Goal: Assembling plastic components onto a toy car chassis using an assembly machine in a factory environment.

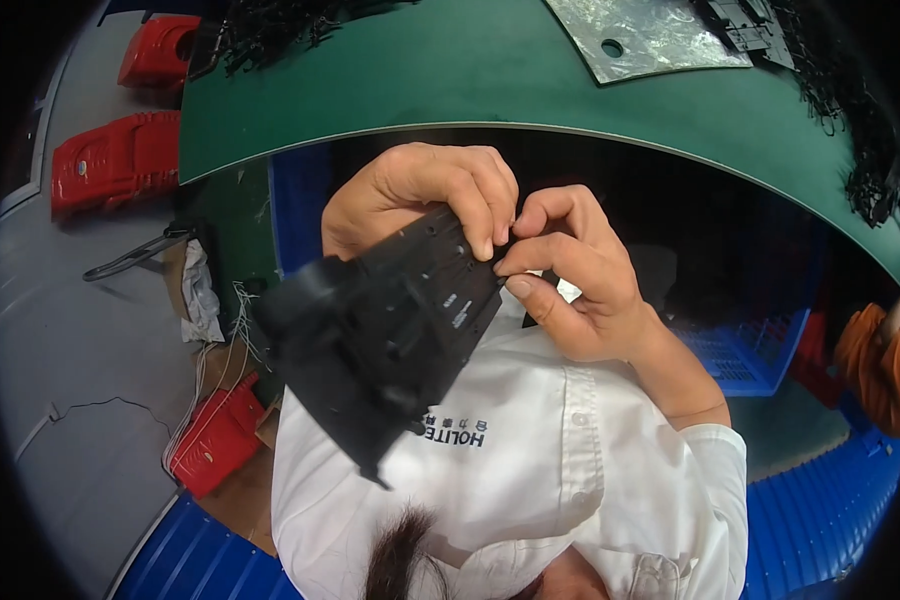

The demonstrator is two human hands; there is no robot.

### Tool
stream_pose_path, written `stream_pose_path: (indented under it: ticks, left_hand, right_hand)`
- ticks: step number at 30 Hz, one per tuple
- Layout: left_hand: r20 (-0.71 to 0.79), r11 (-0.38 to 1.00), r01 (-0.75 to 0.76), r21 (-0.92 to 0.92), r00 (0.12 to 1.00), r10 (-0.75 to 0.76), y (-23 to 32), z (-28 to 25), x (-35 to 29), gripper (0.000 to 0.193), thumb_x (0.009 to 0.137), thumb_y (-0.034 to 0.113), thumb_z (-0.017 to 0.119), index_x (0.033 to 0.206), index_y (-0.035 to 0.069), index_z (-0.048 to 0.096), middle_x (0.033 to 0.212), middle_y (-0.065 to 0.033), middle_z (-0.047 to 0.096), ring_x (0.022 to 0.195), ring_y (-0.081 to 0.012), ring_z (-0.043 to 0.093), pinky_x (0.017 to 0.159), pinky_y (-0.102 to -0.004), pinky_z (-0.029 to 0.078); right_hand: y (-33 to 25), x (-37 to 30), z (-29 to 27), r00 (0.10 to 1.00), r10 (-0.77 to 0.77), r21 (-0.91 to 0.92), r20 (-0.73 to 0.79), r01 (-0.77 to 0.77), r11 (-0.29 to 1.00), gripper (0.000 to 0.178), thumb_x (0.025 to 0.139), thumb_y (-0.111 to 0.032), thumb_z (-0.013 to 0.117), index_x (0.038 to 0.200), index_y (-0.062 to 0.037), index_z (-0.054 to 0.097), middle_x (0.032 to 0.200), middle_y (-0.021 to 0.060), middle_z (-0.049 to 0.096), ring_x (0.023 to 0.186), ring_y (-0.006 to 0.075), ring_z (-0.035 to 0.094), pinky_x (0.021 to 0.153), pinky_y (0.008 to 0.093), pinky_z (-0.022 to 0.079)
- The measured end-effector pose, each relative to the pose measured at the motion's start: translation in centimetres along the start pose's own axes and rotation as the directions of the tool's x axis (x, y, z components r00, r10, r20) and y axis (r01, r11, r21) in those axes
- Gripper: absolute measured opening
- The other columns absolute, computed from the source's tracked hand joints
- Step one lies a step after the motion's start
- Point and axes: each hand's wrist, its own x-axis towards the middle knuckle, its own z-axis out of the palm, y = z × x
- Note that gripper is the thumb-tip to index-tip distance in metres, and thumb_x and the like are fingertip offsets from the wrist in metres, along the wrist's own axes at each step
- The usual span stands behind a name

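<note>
A black moulded plastic part (400, 320), flat and plate-like with raised bits, hangs tilted in front of my white shirt. My left hand (420, 195) grips its upper edge, fingers curled over the face and the thumb hidden behind. At the part's right corner, my right hand (580, 275) has thumb and fingers pinched together against the edge. Whatever small piece lies between those right fingertips is too covered to make out. The lower left end of the part is blurred.
A green table (420, 90) curves across the far side, bearing a metal plate (640, 45) and heaps of thin black pieces (870, 180). Red plastic cases (120, 160) stand at left, near white cables (200, 380). Blue crates (750, 350) and someone in orange (870, 360) are at right.
</note>
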Motion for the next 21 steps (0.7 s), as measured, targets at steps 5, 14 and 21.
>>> stream_pose_path:
  ticks: [5,14,21]
  left_hand:
    - [-0.010,0.991,0.097,0.095,0.995,-0.097,0.7,0.4,0.2,0.002,0.075,0.004,0.064,0.074,0.002,0.063,0.081,-0.0082,0.060,0.081,-0.0194,0.055,0.070,-0.0283,0.045]
    - [0.039,0.988,0.039,0.152,0.998,-0.045,0.5,0.6,0.5,0.002,0.074,0.002,0.064,0.073,0.001,0.063,0.079,-0.0082,0.060,0.081,-0.0190,0.055,0.069,-0.0278,0.045]
    - [0.043,0.993,0.013,0.115,0.999,-0.019,0.2,0.8,0.2,0.002,0.075,0.002,0.063,0.073,0.001,0.063,0.078,-0.0089,0.060,0.081,-0.0198,0.055,0.069,-0.0286,0.045]
  right_hand:
    - [0.3,0.2,-0.6,0.993,0.069,0.066,0.093,-0.076,0.995,0.010,0.074,0.000,0.063,0.083,-0.0002,0.061,0.091,0.0114,0.045,0.086,0.0225,0.049,0.073,0.0313,0.047]
    - [0.4,-0.7,-0.3,0.985,0.159,0.147,0.064,-0.167,0.975,0.007,0.076,-0.005,0.064,0.082,-0.0039,0.061,0.092,0.0081,0.043,0.089,0.0201,0.047,0.079,0.0299,0.043]
    - [-0.4,0.0,-0.6,0.991,0.113,0.064,0.069,-0.117,0.991,0.008,0.070,-0.003,0.064,0.077,-0.0030,0.061,0.086,0.0089,0.044,0.084,0.0197,0.048,0.073,0.0291,0.045]
